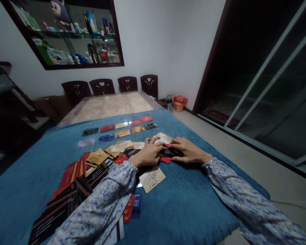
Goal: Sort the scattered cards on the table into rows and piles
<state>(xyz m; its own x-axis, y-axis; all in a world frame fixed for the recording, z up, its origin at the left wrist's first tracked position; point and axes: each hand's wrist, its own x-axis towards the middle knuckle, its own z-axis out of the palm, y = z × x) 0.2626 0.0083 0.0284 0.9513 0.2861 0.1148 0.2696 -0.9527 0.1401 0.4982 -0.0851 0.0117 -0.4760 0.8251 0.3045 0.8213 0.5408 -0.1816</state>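
Observation:
My left hand (149, 152) lies palm down over the cards, its curved fingers apart and the tips touching them. Facing it, my right hand (187, 150) has its thumb and fingers around the edges of a black card (170, 152). Under that card shows a red card (165, 160), and beyond it a cream card (165, 137). A cream patterned card (152, 178) lies nearer me, below my left hand. Along my left forearm spreads an overlapping heap of black cards (58, 207), dark red cards (72, 172) and gold cards (98, 157). My left hand hides part of the cards beneath.
Separate cards lie in rows farther off, including a blue card (106, 138) and a silver card (86, 143). A blue cloth (188, 204) covers the near table; bare marbled tabletop (112, 103) shows beyond. Dark chairs (102, 86) stand at the far end, a glass door (265, 85) at right.

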